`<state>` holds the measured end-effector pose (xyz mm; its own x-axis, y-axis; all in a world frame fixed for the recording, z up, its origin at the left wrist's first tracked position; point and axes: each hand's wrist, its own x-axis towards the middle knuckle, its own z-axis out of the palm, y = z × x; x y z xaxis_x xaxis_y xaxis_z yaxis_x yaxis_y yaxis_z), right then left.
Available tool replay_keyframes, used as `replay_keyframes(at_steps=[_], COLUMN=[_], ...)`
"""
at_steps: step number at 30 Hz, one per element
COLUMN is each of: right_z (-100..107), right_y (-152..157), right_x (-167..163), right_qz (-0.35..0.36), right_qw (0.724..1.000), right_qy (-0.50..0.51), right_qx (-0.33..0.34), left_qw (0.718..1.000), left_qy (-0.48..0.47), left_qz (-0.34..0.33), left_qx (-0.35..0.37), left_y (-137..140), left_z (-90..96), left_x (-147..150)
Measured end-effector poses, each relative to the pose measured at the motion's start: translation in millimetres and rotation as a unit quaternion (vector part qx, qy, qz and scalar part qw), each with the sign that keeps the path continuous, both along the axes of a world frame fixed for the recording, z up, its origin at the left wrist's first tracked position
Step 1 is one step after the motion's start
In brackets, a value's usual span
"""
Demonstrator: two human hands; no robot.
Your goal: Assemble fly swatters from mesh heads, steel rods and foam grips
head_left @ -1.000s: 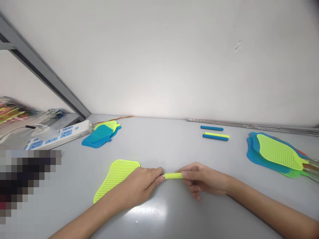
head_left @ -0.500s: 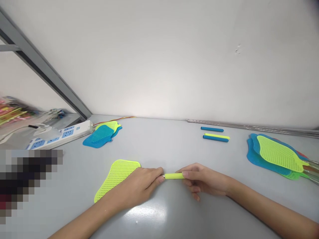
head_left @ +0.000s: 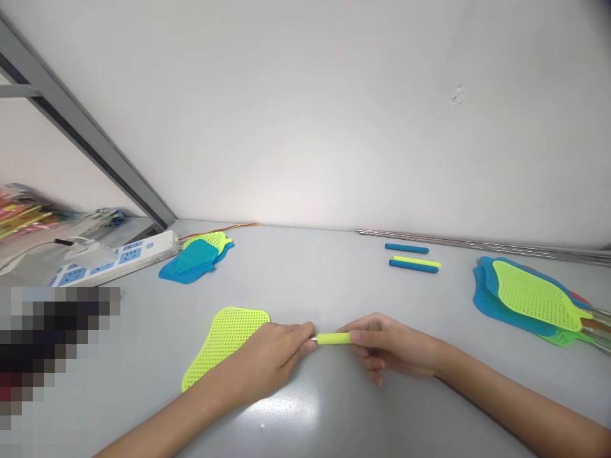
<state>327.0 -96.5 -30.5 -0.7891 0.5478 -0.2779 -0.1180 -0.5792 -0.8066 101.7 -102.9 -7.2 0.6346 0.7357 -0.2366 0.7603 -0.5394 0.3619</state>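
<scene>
A lime-green fly swatter head [head_left: 229,337], full of small holes, lies on the grey table, partly covered by my left hand [head_left: 281,353]. That hand is closed around the swatter's thin metal rod [head_left: 314,339], and only a short bit of the rod shows past the fingertips. A lime-green handle sleeve [head_left: 333,339] is in line with the rod and meets its visible end. My right hand [head_left: 386,343] pinches the sleeve's right end between thumb and fingers, with its lower fingers loosely curled.
Two blue sleeves [head_left: 414,266] and a green one [head_left: 420,261] lie at the back right, near thin metal rods [head_left: 477,244] along the wall. Swatters [head_left: 534,296] are piled at right. Loose swatter heads [head_left: 188,262] lie by a power strip [head_left: 128,256] at left.
Hardly anything differs. Both hands keep their grips, and a slightly longer bit of metal rod seems to show between my left fingertips and the green sleeve.
</scene>
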Motion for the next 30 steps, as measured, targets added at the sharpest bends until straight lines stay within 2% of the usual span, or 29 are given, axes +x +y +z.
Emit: replay_keyframes(at_steps=[18, 25, 30], right_z=[1.3, 4.6, 1.3], right_y=[-0.6, -4.6, -4.9], right_x=[0.4, 2.2, 3.4], right_qz=[0.002, 0.014, 0.015], right_qw=[1.000, 0.990, 0.984], right_qy=[-0.015, -0.091, -0.112], right_qx=[0.010, 0.110, 0.135], left_qw=[1.000, 1.000, 0.999], left_qy=[-0.014, 0.002, 0.013], left_qz=[0.005, -0.020, -0.030], left_qx=[0.002, 0.020, 0.036], left_y=[0.4, -1.2, -3.7], left_z=[-1.7, -2.7, -4.1], left_x=[-1.2, -1.7, -0.8])
